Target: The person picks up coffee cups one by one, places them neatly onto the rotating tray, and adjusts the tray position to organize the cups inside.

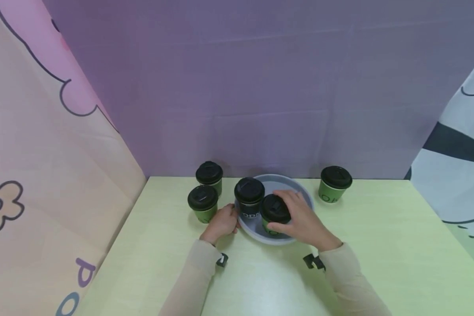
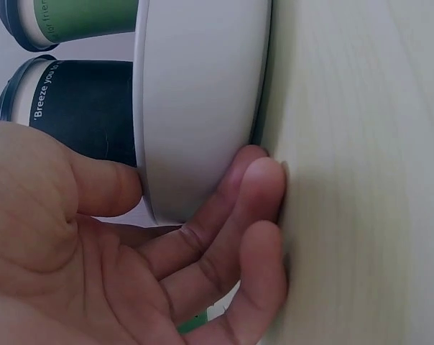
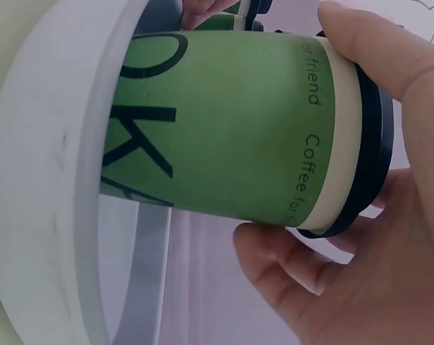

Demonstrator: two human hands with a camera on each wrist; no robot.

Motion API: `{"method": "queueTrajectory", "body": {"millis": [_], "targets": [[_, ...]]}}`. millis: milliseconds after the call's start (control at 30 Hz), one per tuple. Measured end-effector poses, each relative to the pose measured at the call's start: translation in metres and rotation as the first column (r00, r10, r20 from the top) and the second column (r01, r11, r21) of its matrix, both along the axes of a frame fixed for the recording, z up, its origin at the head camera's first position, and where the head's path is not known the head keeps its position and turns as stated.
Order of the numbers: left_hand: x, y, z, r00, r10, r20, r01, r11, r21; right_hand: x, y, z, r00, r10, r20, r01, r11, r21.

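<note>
A round grey tray (image 1: 305, 189) holds two lidded paper coffee cups. My left hand (image 1: 222, 223) grips the tray's left side. In the left wrist view its thumb is on the rim and its fingertips (image 2: 264, 180) are low against the outer wall, by the tabletop. My right hand (image 1: 303, 223) holds the green paper cup (image 3: 224, 122) around its black lid, thumb on one side and fingers on the other. This cup stands inside the tray, near the front rim. Beside it is the dark paper cup (image 2: 88, 108), also black-lidded, close to my left thumb.
Two green lidded cups stand left of the tray, a nearer cup (image 1: 203, 204) and a farther cup (image 1: 209, 173). Another green cup (image 1: 334, 184) stands at the right, near the table's back edge. A purple cloth wall (image 1: 237, 87) rises behind the pale table (image 1: 399, 245).
</note>
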State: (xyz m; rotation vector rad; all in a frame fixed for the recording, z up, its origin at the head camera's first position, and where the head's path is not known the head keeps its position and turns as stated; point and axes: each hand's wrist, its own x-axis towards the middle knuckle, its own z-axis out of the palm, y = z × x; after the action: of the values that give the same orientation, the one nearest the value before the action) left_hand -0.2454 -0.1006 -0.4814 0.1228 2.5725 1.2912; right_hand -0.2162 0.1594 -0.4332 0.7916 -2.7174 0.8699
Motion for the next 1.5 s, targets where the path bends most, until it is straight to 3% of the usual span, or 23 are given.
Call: {"method": "queueTrajectory", "body": {"millis": [400,767,967,1333,1500], "targets": [[0.002,0.002,0.001,1.000,0.014,-0.020,-0.014,1.000,-0.009,0.001,-0.004,-0.004,0.998,0.051,0.043,-0.050,0.998,-0.039],[0.004,-0.001,0.004,1.000,0.009,0.017,-0.010,1.000,0.022,0.002,-0.006,-0.006,0.997,0.054,0.063,-0.050,0.996,-0.069],[0.004,-0.004,0.006,0.999,-0.018,0.028,0.017,0.999,0.028,0.002,-0.007,-0.007,0.997,0.041,0.069,-0.037,0.997,-0.061],[0.006,-0.006,0.014,0.990,-0.130,0.052,0.130,0.991,0.015,0.002,-0.010,-0.007,0.996,0.021,0.081,-0.016,0.998,-0.056],[0.008,-0.008,0.015,0.988,-0.133,0.078,0.130,0.991,0.035,0.003,-0.011,-0.008,0.998,0.020,0.061,-0.017,0.998,-0.060]]}}
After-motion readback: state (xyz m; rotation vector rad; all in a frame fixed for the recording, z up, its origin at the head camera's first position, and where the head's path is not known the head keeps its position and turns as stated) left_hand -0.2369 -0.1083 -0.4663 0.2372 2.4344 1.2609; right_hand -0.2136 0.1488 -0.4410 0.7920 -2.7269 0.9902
